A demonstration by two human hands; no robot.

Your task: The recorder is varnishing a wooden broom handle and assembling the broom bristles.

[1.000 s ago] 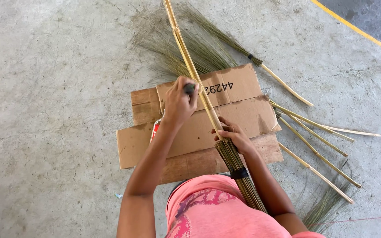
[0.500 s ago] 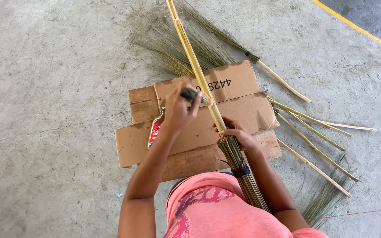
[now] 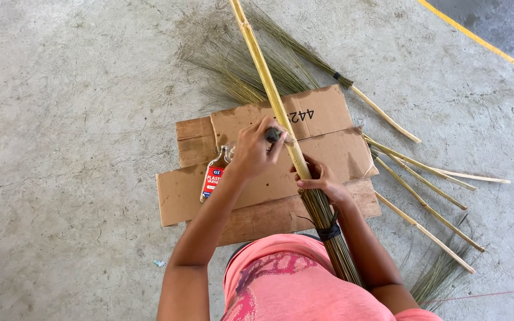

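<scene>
Gleaming yellow bamboo broom handle [image 3: 267, 77]

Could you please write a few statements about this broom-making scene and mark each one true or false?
1. The right hand grips the bamboo pole where the bristles meet it. True.
2. The left hand is empty. False: it holds a small dark tool against the pole.
3. A small bottle lies on the flattened cardboard. True.
4. The floor is wooden planks. False: it is bare concrete floor.
5. More sticks lie right of the cardboard. True.
</scene>
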